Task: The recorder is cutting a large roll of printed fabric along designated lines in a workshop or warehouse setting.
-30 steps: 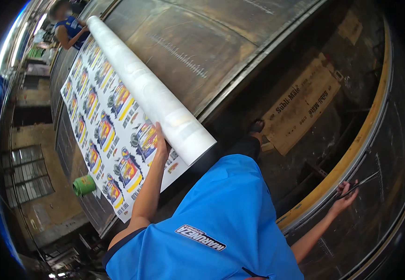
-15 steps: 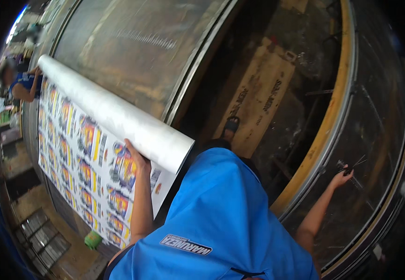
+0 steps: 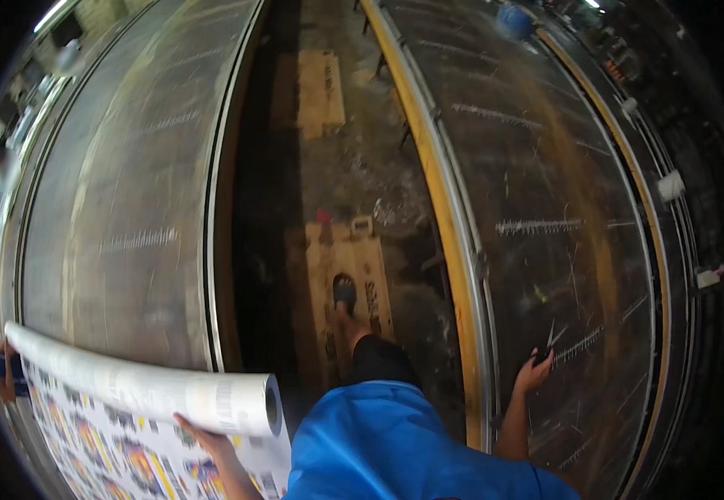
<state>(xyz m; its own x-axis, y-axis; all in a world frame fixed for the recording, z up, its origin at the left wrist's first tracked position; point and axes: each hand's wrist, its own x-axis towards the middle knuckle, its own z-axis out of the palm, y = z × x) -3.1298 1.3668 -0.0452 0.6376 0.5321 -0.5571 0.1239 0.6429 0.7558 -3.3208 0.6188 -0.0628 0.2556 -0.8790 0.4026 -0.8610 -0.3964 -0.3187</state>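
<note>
A thick white roll (image 3: 153, 383) of printed sheet lies across the left table, its hollow end toward me. The unrolled part, the printed sheet (image 3: 141, 454), shows repeated colourful designs on white. My left hand (image 3: 203, 435) rests against the near side of the roll by its right end, fingers stretched out over the sheet. In my right hand (image 3: 535, 369), above the right table, is a pair of scissors (image 3: 550, 346) with dark handles; its thin metal blades point away from me and stand apart.
The long left table (image 3: 145, 192) and the long right table (image 3: 537, 167) flank a narrow aisle with a wooden board (image 3: 370, 258) on its floor. A co-worker's arm (image 3: 2, 385) shows at the roll's far left end. A round blue object (image 3: 514, 21) sits at the far right.
My view has swung left to face along the aisle, so the roll now appears lower. My left hand stays at the roll; my right hand still holds the scissors over the right table.
</note>
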